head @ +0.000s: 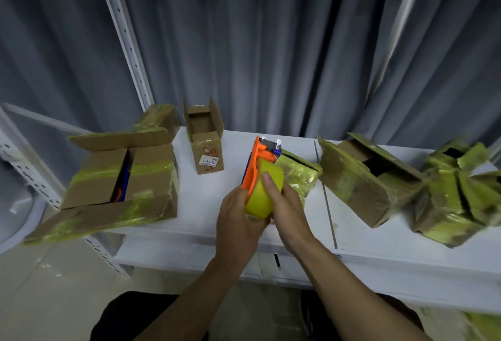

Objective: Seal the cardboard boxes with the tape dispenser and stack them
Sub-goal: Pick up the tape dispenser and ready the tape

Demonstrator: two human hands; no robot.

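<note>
Above the front edge of the white table [206, 199], head view: the tape dispenser [256, 164], with an orange frame and a blue part behind it, is held off the surface between both hands.

- The left hand [238, 224] grips it from below and the left, fingers curled round the underside of the yellow tape roll [260, 199].
- The right hand [287, 208] cups the roll from the right, thumb [268, 181] lying across its face. Both hands are closed on the tool; neither is free.
- The blade end points away from the person, just in front of a small taped box [298, 175].

Judged step: readying the dispenser, probably finding the tape's free end. Whether an end is already loose I cannot tell. To do it well:
- steady the frame with the left hand
- turn the roll with the right thumb until the edge lifts
- keep fingers off the blade

Boxes relative to the hands:
- large open box [119, 178], left, near
- small upright open box [207, 151], behind and left
- open tilted box [363, 181], right
- heap of taped boxes [461, 191], far right, well apart

Nothing is stacked neatly yet.
</note>
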